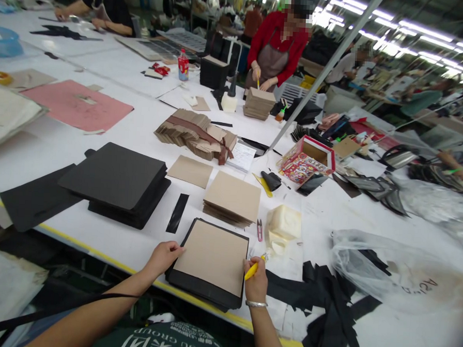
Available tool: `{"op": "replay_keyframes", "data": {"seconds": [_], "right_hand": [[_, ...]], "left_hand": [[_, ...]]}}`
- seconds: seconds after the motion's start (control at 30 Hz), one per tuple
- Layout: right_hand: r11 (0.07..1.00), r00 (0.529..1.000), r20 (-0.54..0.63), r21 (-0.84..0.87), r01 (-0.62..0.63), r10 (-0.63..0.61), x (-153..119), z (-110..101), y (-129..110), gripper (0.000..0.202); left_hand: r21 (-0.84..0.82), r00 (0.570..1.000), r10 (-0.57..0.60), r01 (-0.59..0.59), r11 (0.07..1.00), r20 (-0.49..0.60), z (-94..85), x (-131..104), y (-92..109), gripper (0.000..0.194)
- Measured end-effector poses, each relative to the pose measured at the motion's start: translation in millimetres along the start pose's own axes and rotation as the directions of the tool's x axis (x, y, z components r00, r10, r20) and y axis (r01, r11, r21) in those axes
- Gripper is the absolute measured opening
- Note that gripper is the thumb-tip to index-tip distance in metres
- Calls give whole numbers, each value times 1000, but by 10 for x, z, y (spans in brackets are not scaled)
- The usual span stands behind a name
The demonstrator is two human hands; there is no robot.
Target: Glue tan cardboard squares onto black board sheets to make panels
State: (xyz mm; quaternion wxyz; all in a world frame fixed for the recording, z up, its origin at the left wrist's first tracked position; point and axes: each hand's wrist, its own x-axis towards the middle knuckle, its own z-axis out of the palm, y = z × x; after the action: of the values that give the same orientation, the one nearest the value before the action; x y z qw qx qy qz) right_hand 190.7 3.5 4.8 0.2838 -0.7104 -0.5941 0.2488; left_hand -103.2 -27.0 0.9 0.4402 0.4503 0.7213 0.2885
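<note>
A beige board (214, 255) lies on top of a stack of black sheets (205, 292) at the table's front edge. My left hand (165, 256) is at the board's left edge, its thumb and fingers pinched together there. At the right edge, my right hand (256, 279) is closed around a yellow-handled tool (251, 271); the tool's tip points up and away. Behind the stack sits a pile of beige boards (233, 197). To its left are a black strip (177, 213) and a tall pile of black sheets (118, 175).
Pink-handled snips (259, 230) and a cream-coloured container (285, 223) stand beyond my right hand. Black fabric strips (327, 308) and a clear plastic bag (397, 270) lie to the right. A person in red (279, 46) works across the table.
</note>
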Motion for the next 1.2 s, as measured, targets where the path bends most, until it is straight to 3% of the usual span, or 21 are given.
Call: {"op": "replay_keyframes", "data": {"seconds": [0.4,0.8,1.2], "right_hand": [[997,997,-25,17,-73,73,1,-9,-39,18],[985,985,-28,-33,-170,169,20,14,-18,17],[985,994,-11,-133,-110,110,61,-7,-61,18]], "left_hand": [[113,997,-36,28,993,68,-8,13,19,42],[157,998,-58,57,986,2,26,26,90,43],[138,995,2,-15,990,96,-34,84,80,39]]}}
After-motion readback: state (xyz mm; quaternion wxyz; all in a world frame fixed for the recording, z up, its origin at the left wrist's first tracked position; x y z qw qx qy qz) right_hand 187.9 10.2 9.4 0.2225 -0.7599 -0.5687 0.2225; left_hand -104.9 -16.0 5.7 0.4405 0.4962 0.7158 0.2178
